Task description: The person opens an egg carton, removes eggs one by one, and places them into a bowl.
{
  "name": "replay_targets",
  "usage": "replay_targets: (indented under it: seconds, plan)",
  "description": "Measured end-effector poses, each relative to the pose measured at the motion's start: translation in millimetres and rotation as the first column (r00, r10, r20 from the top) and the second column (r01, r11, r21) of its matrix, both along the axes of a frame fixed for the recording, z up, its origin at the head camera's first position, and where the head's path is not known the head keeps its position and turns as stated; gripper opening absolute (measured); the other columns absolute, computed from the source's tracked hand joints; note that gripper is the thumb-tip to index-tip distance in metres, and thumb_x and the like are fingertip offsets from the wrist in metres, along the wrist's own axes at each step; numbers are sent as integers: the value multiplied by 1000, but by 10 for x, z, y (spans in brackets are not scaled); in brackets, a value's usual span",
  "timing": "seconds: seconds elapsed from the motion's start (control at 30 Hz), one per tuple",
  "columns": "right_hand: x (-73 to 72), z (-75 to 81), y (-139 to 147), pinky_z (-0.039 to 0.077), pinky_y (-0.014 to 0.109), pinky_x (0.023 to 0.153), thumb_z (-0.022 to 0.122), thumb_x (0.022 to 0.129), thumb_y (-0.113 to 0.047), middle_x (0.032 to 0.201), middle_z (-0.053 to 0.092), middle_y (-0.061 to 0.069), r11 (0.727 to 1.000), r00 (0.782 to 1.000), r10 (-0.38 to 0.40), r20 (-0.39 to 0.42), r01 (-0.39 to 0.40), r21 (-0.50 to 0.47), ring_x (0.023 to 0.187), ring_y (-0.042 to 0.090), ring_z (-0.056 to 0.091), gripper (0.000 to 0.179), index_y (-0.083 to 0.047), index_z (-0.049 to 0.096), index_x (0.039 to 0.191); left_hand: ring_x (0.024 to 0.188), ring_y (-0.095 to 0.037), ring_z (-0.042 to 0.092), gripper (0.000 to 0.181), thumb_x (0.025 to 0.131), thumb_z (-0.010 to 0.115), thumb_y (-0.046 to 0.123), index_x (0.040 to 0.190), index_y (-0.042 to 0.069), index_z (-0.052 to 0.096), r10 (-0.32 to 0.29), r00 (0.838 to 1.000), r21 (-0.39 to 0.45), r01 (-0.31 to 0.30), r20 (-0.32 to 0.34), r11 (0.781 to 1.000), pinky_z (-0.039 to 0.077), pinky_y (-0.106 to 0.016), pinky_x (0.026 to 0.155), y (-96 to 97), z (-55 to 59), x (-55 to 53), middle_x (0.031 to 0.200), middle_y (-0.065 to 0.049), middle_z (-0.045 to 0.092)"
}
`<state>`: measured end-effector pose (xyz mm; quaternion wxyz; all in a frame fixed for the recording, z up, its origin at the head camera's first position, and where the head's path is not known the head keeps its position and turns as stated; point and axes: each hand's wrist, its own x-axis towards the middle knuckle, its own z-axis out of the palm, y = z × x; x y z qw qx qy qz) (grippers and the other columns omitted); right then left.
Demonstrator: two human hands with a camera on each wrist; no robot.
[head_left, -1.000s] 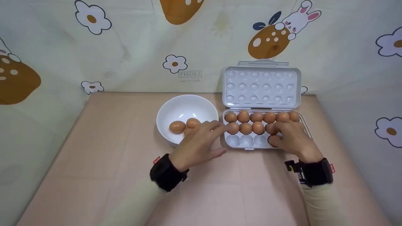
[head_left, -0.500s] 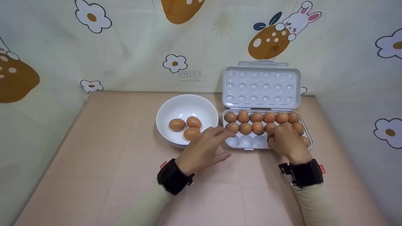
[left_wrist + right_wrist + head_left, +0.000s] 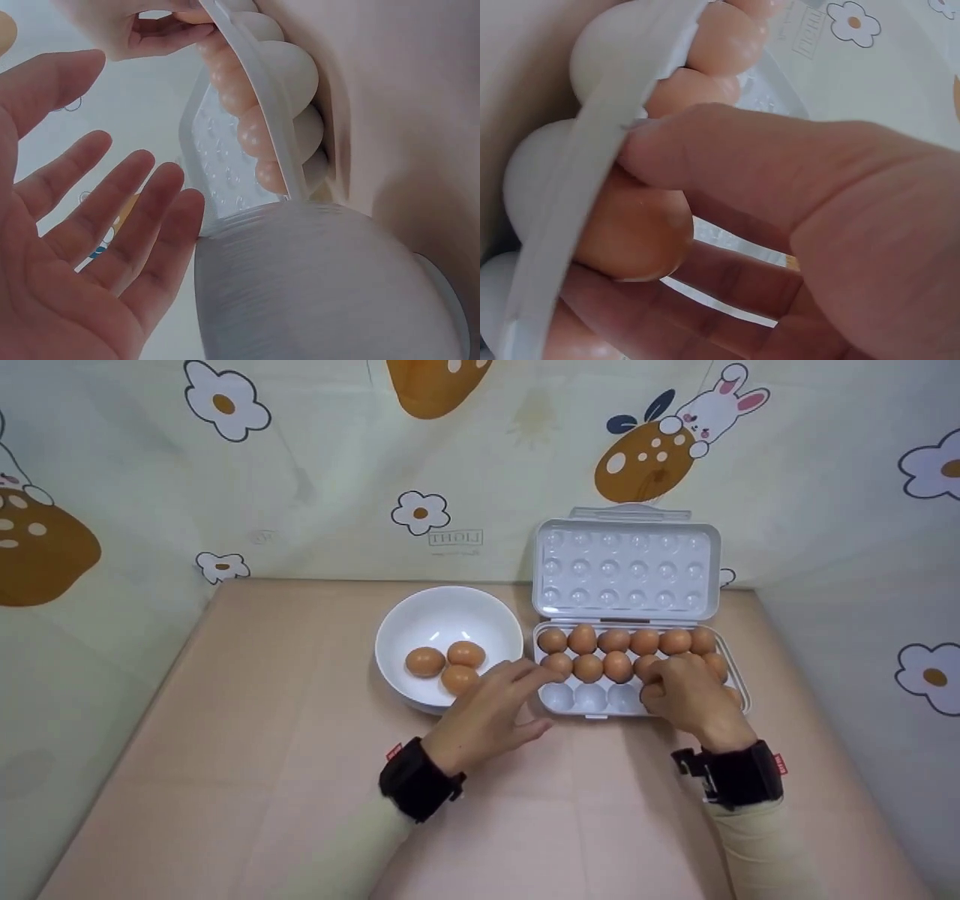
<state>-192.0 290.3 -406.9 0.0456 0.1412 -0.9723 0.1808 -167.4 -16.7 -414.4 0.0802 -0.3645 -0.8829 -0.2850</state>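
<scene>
My right hand [image 3: 694, 697] is over the front right of a white plastic egg box [image 3: 589, 697]. In the right wrist view its thumb and fingers hold a brown egg [image 3: 641, 225] that sits low in one of the cups. Brown eggs fill the back row, and more stand in the middle row, partly behind that hand. My left hand [image 3: 487, 712], fingers spread and holding nothing, hovers at the right side of a white bowl [image 3: 442, 607]. Three brown eggs [image 3: 425, 661] lie in the bowl. The left wrist view shows the left palm [image 3: 75, 300] beside the bowl's outer wall.
The egg box's dimpled lid [image 3: 626, 570] stands raised at the back, close to the patterned wall covering [image 3: 315, 472]. Bowl and box stand side by side on a pale pink tabletop [image 3: 247, 720]. At the box's front left, several cups hold no egg.
My right hand has shifted a little left, its fingers drawn in closer around the egg. My left hand has moved slightly right and nearer me, uncovering the third egg in the bowl.
</scene>
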Motion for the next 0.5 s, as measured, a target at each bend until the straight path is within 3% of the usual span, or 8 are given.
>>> replay_targets:
  seconds: [0.17,0.3,0.33,0.43,0.5]
  plan:
    - [54,142,-18,37,31,63,72,77,8,62,52,-6,995,983,89,-159,-95,-35,62,15,49,20,-11,71,70,116,-22,61,53,92,84,24,140,18,63,10,1000,56,-9,-19,998,54,-36,101,-10,3,-38,128,-6,65]
    - [93,233,-91,46,27,72,88,80,-1,78,70,-5,977,963,134,-234,-168,-131,74,15,60,17,-10,83,93,117,-22,62,52,92,84,22,139,16,64,16,999,115,-11,-50,993,54,-36,103,-15,3,-71,127,-5,67]
    - [104,249,-119,43,27,79,91,80,-4,83,74,-5,972,961,130,-244,-172,-159,78,15,62,20,-12,83,98,118,-22,63,52,91,84,21,139,16,64,15,998,136,-7,-56,991,54,-35,104,-17,6,-77,128,-5,67]
    - [137,266,-231,53,16,80,91,84,-8,101,79,-4,935,965,125,-230,-192,-297,90,15,71,27,-13,82,109,122,-20,63,51,91,86,22,136,14,64,12,997,186,3,-78,983,52,-33,106,-19,11,-91,131,-3,67]
    - [170,258,-317,54,13,87,89,87,-12,111,78,-3,892,974,126,-187,-194,-409,101,15,72,28,-14,81,113,123,-18,63,51,90,87,22,135,14,64,6,996,213,13,-86,977,52,-32,107,-18,15,-97,132,-2,66]
